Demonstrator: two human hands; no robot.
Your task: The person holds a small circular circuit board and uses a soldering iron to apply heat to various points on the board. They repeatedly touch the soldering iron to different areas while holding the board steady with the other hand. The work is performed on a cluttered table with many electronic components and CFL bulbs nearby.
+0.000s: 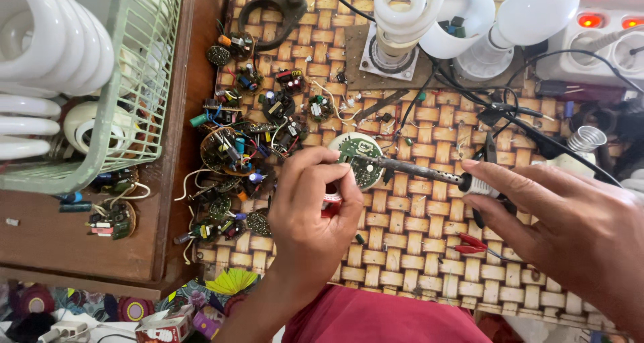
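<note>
My left hand [312, 212] pinches a round green circuit board [357, 156] by its lower edge, holding it just above a woven mat [409, 242]. A red-and-white object [331, 202] shows under the fingers. My right hand [570, 225] grips the handle of a soldering iron [419, 170], whose dark metal shaft points left with its tip touching the circuit board. A black cord runs from the handle toward the upper right.
A heap of small round lamp circuit boards [245, 148] lies left of my hands. A green plastic basket [127, 81] with spiral bulbs stands far left. Spiral and globe bulbs [402, 14] stand at the back, a power strip [597, 41] at upper right, red-handled pliers [473, 244] below the iron.
</note>
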